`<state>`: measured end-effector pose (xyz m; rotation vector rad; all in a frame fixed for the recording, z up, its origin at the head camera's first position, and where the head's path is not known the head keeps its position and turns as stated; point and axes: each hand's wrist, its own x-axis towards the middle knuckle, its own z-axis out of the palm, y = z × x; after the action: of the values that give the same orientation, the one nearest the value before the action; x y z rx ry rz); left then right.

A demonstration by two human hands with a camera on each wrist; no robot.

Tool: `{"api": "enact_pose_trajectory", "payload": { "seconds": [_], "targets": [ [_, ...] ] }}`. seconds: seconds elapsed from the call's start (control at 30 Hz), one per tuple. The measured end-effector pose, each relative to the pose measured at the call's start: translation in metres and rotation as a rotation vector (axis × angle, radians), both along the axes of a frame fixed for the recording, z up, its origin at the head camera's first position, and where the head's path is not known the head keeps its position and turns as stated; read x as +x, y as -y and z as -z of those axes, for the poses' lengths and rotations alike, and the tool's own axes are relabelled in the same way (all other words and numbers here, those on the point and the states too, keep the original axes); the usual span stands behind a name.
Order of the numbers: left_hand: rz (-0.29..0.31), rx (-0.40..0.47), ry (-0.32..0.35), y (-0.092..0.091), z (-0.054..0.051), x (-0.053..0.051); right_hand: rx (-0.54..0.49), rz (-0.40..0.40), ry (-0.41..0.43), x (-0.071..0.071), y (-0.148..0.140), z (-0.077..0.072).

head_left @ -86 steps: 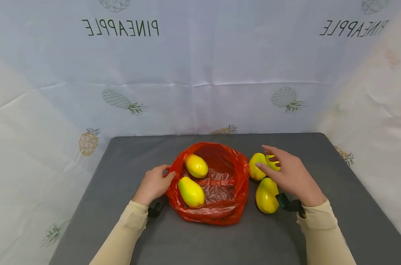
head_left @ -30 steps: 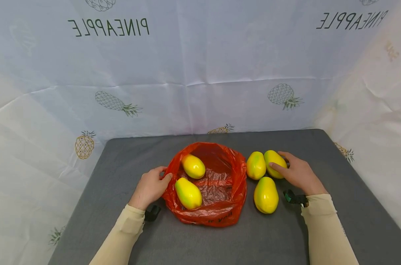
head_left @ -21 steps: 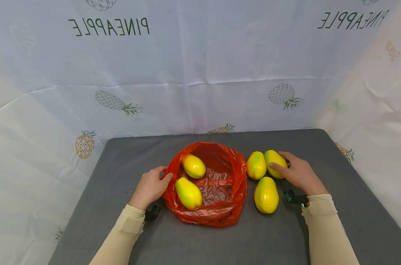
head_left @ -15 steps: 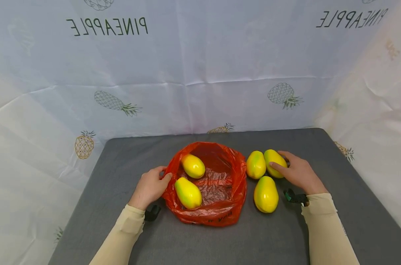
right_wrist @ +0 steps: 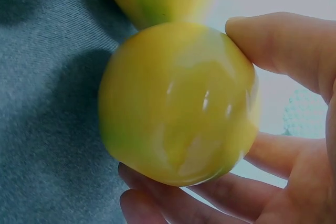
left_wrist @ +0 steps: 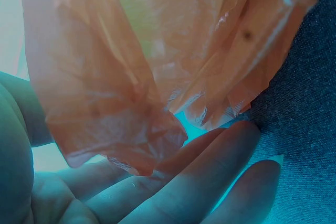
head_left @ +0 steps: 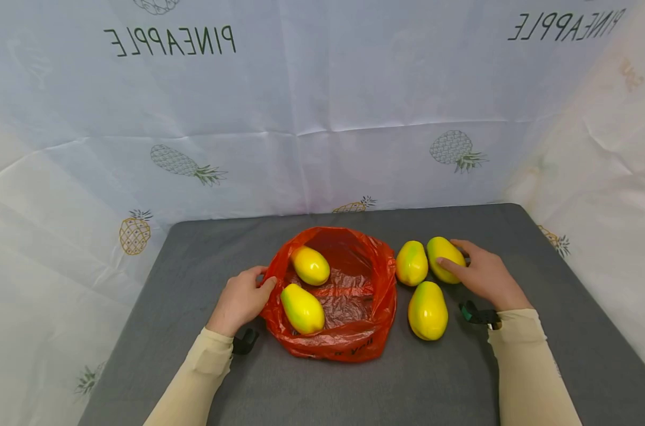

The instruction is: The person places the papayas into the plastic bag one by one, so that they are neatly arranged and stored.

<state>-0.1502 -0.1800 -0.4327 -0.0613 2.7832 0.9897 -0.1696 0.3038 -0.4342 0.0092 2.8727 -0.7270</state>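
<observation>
"Looking from your head: your left hand pinches the crinkled red plastic bag, two glossy yellow-green oval fruits inside."

"Your right hand grips another glossy yellow-green oval fruit, right of the bag."

"Left wrist: your fingers touch the plastic."

"Right wrist: your thumb and fingers clasp that fruit."
</observation>
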Motion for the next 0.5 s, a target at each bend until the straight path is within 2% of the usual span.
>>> {"api": "enact_pose_trajectory", "payload": {
  "seconds": [0.5],
  "targets": [
    [-0.008, -0.005, 0.007, -0.0003, 0.0019, -0.0003, -0.005, 0.009, -0.014, 0.0029, -0.0056, -0.0049]
  ]
}}
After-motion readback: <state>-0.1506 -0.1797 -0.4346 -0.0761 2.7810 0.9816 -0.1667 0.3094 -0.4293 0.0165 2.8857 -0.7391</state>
